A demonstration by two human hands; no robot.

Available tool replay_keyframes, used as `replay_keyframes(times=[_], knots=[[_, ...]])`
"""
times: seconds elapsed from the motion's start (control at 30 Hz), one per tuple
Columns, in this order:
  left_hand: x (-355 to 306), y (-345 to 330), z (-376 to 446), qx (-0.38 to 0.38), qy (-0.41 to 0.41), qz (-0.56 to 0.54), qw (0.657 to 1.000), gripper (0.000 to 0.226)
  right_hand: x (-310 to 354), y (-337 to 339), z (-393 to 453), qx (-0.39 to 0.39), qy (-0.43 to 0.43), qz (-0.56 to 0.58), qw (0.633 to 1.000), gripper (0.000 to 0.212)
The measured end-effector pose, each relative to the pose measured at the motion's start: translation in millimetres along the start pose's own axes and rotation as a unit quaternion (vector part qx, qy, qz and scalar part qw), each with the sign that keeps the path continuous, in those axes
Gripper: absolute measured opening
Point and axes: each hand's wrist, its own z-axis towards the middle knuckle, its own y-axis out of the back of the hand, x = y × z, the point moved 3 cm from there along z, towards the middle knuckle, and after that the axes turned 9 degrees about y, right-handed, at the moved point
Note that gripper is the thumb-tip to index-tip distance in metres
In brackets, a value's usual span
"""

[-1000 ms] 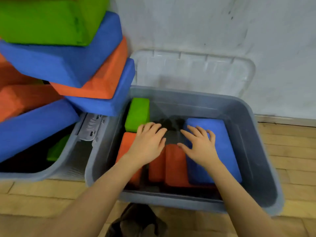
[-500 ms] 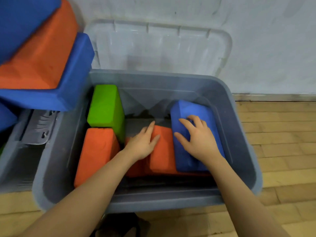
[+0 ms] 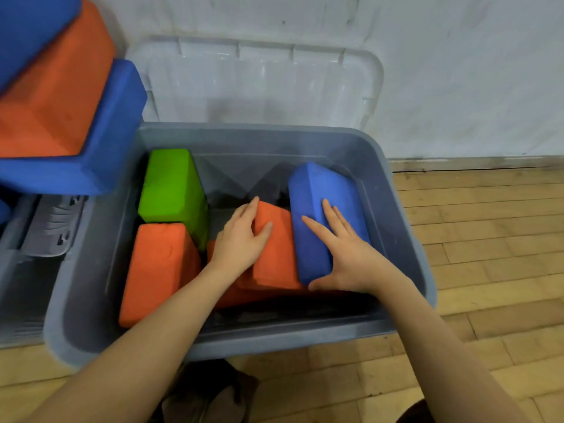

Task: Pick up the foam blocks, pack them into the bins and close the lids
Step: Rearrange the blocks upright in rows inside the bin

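A grey bin [image 3: 406, 239] sits on the floor with foam blocks inside. Its clear lid [image 3: 259, 80] leans open against the wall behind it. My left hand [image 3: 241, 239] grips the top of an orange block [image 3: 276, 257] in the bin's middle. My right hand [image 3: 345, 254] holds a tilted blue block [image 3: 320, 193], thumb under its near end and fingers over its top. A green block [image 3: 171, 190] stands at the back left, and another orange block [image 3: 155, 270] stands in front of it.
A second bin [image 3: 18, 270] at the left is heaped with orange [image 3: 52, 93] and blue blocks [image 3: 106, 141] that overhang the grey bin's left rim. A white wall is behind. Wooden floor [image 3: 488, 239] lies to the right and in front.
My view has moved closer and to the right. My left hand has curled over the middle orange block. My right hand has tipped the blue block up on its edge.
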Motion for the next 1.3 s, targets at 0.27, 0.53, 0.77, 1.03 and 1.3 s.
replay_keyframes(times=[0.27,0.53,0.77,1.03,1.3], knots=[[-38,41,-7,-0.134,-0.079,-0.046,0.987,0.061,15,36,6,-0.389,0.048,-0.007,0.920,0.044],[-47,60,-21,-0.203,-0.218,-0.025,0.954,0.046,28,52,14,-0.436,-0.003,-0.049,0.899,0.049],[-58,59,-24,-0.165,-0.187,0.087,0.964,0.051,19,31,4,-0.312,-0.058,0.029,0.948,0.103],[-59,72,-26,-0.143,-0.257,0.157,0.943,0.055,28,45,-15,-0.448,-0.079,0.066,0.888,0.088],[-47,99,4,-0.110,-0.340,0.259,0.897,0.048,44,64,-5,-0.447,-0.056,0.068,0.890,0.071]])
